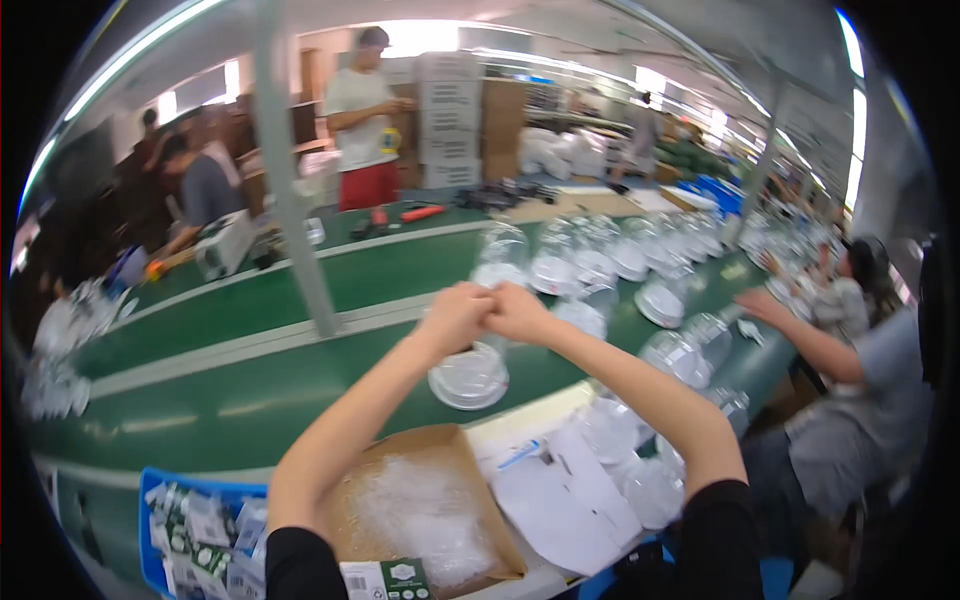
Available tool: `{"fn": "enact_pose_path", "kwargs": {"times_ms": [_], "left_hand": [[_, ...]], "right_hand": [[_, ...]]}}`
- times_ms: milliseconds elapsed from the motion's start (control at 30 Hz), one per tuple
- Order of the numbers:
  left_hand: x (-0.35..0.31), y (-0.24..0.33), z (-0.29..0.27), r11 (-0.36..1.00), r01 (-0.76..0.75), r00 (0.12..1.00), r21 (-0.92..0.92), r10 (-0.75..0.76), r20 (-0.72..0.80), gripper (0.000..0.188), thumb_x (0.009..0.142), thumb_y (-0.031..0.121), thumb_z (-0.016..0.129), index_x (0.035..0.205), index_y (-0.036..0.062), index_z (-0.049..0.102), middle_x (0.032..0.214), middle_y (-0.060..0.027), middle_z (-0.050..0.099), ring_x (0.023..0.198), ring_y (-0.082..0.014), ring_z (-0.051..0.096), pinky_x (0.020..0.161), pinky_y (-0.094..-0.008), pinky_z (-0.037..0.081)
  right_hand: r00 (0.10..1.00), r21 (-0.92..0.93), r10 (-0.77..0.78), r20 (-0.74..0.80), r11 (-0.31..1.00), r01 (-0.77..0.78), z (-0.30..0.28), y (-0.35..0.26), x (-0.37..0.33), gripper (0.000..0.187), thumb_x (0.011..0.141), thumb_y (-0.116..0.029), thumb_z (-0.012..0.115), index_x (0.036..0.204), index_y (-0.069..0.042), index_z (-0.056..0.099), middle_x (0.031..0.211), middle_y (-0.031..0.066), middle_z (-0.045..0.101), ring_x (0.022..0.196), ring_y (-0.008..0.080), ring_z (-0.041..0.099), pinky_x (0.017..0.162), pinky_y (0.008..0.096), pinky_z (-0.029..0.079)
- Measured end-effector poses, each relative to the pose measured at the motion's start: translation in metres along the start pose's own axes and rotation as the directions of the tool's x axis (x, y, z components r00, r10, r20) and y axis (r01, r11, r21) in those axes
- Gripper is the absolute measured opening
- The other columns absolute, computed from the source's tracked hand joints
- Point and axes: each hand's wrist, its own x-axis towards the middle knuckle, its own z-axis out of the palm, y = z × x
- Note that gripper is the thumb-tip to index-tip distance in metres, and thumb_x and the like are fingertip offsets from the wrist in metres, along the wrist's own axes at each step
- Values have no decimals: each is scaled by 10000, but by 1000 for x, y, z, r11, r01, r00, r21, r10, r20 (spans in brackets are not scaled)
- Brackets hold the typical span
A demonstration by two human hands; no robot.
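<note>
My left hand and my right hand meet over the green conveyor belt, fingers closed and knuckles together. Whatever they pinch, if anything, is hidden behind the fingers. Just below them a clear plastic container with a round white base rests on the belt; my hands cover its upper part, and I cannot tell whether they touch it. Beyond my hands stands another clear dome with a white base. More such domes line the belt to the right.
Nearest me lie an open cardboard box of clear plastic bags, white sheets and a blue bin of small packets. A metal post rises at left. A co-worker's arm reaches over the belt at right; another person stands beyond.
</note>
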Motion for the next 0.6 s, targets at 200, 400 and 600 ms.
{"fn": "enact_pose_path", "kwargs": {"times_ms": [200, 400, 600], "left_hand": [[-12, 1, -34, 993, 61, 991, 104, -73, 116, 211, 664, 56, 671, 875, 58, 652, 937, -79, 632, 909, -292, 595, 770, -389, 507], [2, 13, -49, 873, 475, 839, -112, -411, 355, 196, 810, 53, 620, 997, 62, 677, 979, -102, 631, 907, -289, 638, 781, -386, 510], [-8, -8, -52, 963, 260, 917, -66, -224, 331, 204, 822, 30, 594, 1015, 24, 663, 990, -158, 634, 866, -323, 642, 782, -396, 511]], "right_hand": [[996, -56, 77, 47, 996, -74, -8, -49, 17, 356, 701, -351, 638, 811, -18, 699, 854, 255, 659, 823, 414, 639, 749, 476, 528], [1000, -168, 17, -16, 986, -19, -32, -57, -10, 161, 753, -205, 628, 804, -57, 668, 957, 177, 594, 950, 366, 584, 833, 438, 477], [944, 214, -328, 37, 925, 313, -60, -135, -136, 114, 791, -138, 603, 811, -26, 592, 1046, 166, 573, 1020, 346, 547, 879, 415, 458]]}}
